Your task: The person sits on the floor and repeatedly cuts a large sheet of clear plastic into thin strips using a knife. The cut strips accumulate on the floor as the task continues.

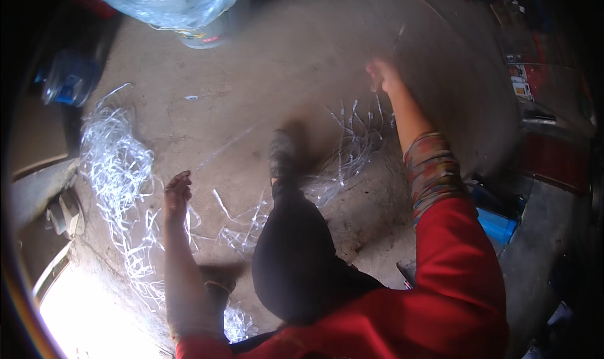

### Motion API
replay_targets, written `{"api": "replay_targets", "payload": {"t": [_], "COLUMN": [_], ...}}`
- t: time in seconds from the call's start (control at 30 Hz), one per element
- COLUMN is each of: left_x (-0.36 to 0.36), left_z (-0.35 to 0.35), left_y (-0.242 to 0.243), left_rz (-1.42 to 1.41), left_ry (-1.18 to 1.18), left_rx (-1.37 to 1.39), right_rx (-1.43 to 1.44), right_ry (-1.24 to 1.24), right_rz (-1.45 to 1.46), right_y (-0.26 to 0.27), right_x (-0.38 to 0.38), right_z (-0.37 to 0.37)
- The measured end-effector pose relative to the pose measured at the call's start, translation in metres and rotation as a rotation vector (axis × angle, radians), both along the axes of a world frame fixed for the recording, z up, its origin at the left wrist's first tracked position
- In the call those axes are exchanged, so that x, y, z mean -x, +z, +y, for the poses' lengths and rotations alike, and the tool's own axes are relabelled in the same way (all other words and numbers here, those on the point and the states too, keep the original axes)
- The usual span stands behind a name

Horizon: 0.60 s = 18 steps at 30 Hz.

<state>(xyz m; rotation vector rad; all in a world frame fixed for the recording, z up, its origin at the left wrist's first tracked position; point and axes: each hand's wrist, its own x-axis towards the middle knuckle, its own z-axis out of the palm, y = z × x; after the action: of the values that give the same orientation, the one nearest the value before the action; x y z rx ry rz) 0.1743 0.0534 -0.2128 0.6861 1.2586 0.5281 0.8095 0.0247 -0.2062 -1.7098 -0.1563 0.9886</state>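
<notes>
My left hand (177, 191) is at the left, its fingers pinched on the end of a thin clear plastic strip (226, 145). The strip runs up and right towards my right hand (383, 76), fading into blur on the way. My right arm is stretched out, with its fingers curled. Strip ends hang close below that hand, and a blurred thin streak shows above it. A big tangled heap of shiny plastic strips (115, 156) lies on the floor left of my left hand. Looser strips (349, 156) spread under my right forearm, and others (245, 229) lie beside my leg.
A bucket (203, 37) with a clear plastic bag (174, 2) over it stands at the top. A large clear bottle (71, 80) is at the left. My bent leg (297, 250) occupies the middle. A blue container (498, 224) sits at the right. Bright light falls at lower left.
</notes>
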Motion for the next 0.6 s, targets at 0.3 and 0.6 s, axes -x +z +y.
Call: {"api": "replay_targets", "payload": {"t": [0.3, 0.6], "left_x": [-0.098, -0.074], "left_z": [-0.042, -0.070], "left_y": [-0.063, -0.073], "left_rz": [0.318, 0.380], "left_ry": [-0.137, -0.187], "left_rx": [0.050, 0.056], "right_rx": [0.216, 0.250], "right_ry": [-0.144, -0.124], "right_rz": [-0.130, -0.082], "right_y": [-0.094, -0.115], "right_x": [-0.011, -0.013], "right_z": [-0.085, -0.130]}}
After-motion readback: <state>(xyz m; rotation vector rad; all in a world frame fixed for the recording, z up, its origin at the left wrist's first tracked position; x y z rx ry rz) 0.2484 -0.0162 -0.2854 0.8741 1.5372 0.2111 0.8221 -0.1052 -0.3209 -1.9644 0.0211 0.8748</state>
